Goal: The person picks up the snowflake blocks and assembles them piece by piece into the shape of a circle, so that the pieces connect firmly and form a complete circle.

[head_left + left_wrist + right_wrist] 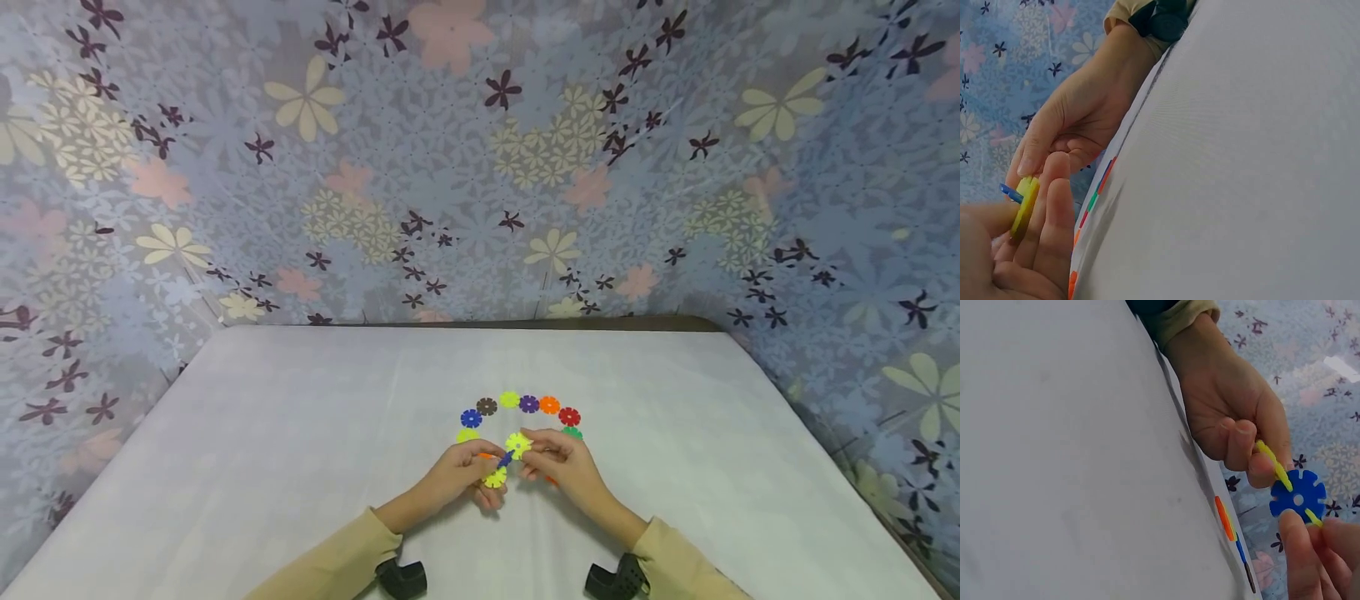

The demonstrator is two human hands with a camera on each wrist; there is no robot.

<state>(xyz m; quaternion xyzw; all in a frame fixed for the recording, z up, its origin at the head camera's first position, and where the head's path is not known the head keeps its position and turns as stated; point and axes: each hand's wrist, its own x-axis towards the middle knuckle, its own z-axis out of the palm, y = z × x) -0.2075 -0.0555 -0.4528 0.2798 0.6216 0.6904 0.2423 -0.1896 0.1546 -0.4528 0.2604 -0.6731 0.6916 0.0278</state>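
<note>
Above the white table [300,433], both hands met over a small cluster of snowflake-shaped plastic discs. The left hand [461,473] pinched a yellow disc [495,478], and the right hand [564,463] pinched another yellow disc [517,444]. A blue disc [1298,496] sat slotted between the two, apparently joined to both. Just beyond the hands, an arc of coloured discs [525,406] lay flat on the table.

Left hand: I see my left hand [467,473] pinching a yellow plastic snowflake disc [495,478].
Right hand: my right hand [558,460] pinches another yellow disc [517,444] (a small blue disc [506,458] joins them).
Behind: arc of coloured discs [528,404] on white tablecloth [300,417].
</note>
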